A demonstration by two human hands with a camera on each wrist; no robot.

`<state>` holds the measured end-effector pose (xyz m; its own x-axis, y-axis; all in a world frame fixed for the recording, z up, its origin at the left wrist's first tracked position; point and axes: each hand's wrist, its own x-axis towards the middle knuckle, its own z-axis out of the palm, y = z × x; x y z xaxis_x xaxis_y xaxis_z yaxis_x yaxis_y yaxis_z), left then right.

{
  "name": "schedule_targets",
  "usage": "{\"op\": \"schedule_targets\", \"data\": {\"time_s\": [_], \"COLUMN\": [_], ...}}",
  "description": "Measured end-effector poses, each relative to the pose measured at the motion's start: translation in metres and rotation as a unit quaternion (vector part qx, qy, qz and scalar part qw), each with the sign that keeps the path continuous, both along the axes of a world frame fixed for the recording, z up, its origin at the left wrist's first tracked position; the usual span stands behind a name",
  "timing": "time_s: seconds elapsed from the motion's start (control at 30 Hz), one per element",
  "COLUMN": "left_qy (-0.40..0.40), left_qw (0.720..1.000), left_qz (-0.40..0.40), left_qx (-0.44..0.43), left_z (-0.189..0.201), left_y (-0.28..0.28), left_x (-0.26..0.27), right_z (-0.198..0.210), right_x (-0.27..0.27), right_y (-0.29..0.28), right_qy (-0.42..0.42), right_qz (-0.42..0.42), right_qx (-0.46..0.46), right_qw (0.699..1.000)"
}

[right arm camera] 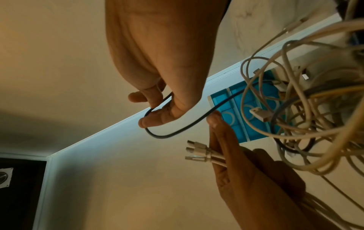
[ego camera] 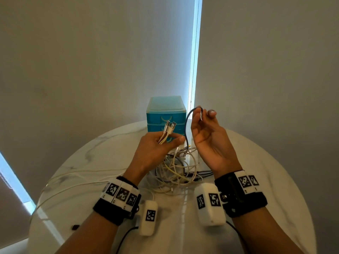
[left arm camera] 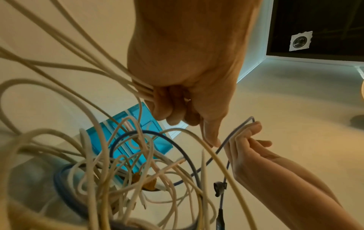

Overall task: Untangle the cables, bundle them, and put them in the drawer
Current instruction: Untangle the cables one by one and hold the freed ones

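Nearest, the tangle (ego camera: pixel 176 169) sprawls on the table (ego camera: pixel 256 162) between both wrists. Above it, the left hand (ego camera: pixel 156 149) grips three white plugs (ego camera: pixel 169 125), likely keeping sorted ends together. The right hand (ego camera: pixel 207 136) pinches a dark cable (ego camera: pixel 186 125), looped over its fingertips, probably teasing it free. Beyond, the drawers (ego camera: pixel 166 114) stand shut.

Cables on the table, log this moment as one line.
left hand grips white cable ends | right hand pinches dark cable | tangle on table | drawer unit shut
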<state>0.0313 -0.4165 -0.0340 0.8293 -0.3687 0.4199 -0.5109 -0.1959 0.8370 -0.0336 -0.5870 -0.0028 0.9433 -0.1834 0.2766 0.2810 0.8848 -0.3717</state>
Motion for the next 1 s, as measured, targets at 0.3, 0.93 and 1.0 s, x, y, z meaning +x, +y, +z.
{"op": "schedule_targets", "data": {"time_s": [0.3, 0.93, 1.0], "left_qy": [-0.021, -0.006, 0.030], "left_qw": [0.999, 0.997, 0.985], "left_qz": [0.015, 0.079, 0.048], "left_qx": [-0.032, -0.013, 0.161], "left_z": [0.002, 0.016, 0.009], "left_y": [-0.003, 0.026, 0.031], "left_x": [-0.004, 0.009, 0.016], "right_z": [-0.001, -0.048, -0.041], "right_x": [-0.001, 0.026, 0.026], "right_y": [-0.001, 0.007, -0.003], "right_qy": [-0.018, 0.133, 0.148], "right_qz": [-0.006, -0.365, -0.425], "right_qx": [-0.024, -0.710, -0.651], "right_qw": [1.000, 0.587, 0.611]}}
